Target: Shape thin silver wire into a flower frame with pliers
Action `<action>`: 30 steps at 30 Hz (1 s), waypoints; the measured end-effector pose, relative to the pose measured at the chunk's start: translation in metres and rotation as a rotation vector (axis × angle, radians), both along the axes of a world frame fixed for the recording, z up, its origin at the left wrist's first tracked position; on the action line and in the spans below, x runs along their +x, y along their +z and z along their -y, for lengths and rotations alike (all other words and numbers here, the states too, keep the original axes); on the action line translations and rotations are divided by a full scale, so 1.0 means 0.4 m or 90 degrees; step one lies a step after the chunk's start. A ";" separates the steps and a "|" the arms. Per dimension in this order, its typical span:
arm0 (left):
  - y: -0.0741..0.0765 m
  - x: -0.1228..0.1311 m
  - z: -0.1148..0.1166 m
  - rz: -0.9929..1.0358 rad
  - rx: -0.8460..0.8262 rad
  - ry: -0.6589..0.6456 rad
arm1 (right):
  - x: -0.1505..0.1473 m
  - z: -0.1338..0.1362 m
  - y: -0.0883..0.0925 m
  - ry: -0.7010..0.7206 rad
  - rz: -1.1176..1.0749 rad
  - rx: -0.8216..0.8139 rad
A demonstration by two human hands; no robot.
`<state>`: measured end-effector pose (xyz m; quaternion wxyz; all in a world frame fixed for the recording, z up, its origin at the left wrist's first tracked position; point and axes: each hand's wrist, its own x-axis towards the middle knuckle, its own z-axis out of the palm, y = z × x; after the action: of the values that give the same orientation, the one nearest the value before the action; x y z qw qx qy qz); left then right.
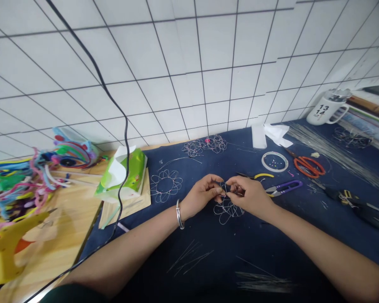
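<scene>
Both hands meet over a wire flower shape made of thin looped wire, held just above the dark blue cloth. My left hand, with a silver bangle at its wrist, pinches the wire between thumb and fingers. From the other side my right hand grips the same piece, its fingertips close to the left ones. Fingers hide the upper loops. A finished-looking wire ring of petals lies flat to the left. Two beaded wire shapes rest farther back.
Purple-handled snips, orange scissors, dark pliers and a round white dish of beads lie right. Loose wires lie in front. A tissue pack, yellow glue gun and black cable are left; a mug stands back right.
</scene>
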<state>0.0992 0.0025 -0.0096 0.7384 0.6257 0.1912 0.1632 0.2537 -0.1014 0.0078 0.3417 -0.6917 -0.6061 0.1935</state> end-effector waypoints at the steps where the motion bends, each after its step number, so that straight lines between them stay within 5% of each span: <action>1: -0.001 0.000 0.000 -0.001 0.003 0.000 | 0.001 -0.001 -0.001 0.001 0.000 -0.003; 30: -0.008 -0.006 -0.004 -0.049 0.022 -0.010 | 0.008 -0.005 -0.003 0.015 -0.076 -0.029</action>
<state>0.0968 0.0040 -0.0127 0.7209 0.6457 0.2116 0.1363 0.2568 -0.0994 0.0065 0.3587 -0.6793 -0.5884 0.2524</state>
